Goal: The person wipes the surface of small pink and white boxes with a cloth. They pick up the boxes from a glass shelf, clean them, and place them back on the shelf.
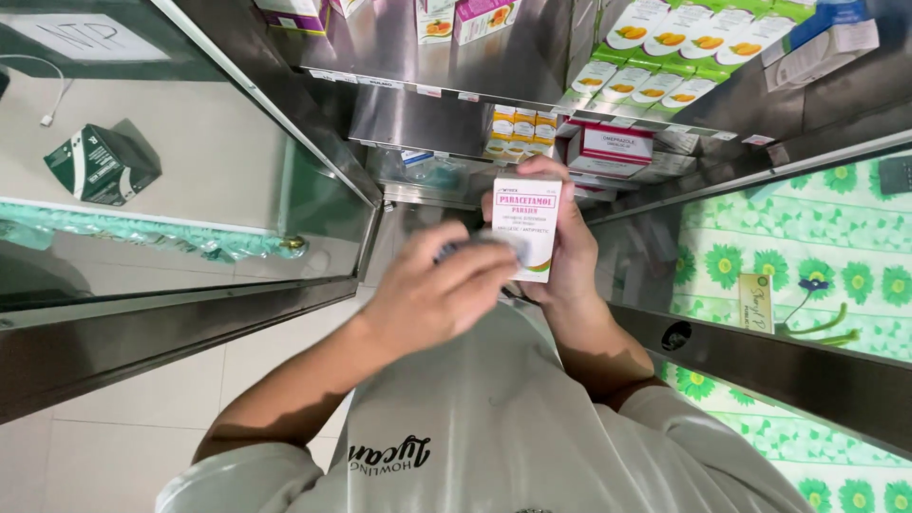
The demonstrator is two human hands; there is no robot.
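left hand (432, 294) blurred, covers lower left of the white medicine box (525, 223); small grey thing in its grip mostly hidden, kind unclear; right hand (570, 252) palm behind box; top shelf boxes (665, 43) cut off by edge; lower shelf cartons (518, 128) too small to tell.

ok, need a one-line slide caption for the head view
Right hand holds a white-and-pink carton upright before steel shelves of boxed stock, while the left hand reaches across its lower front.
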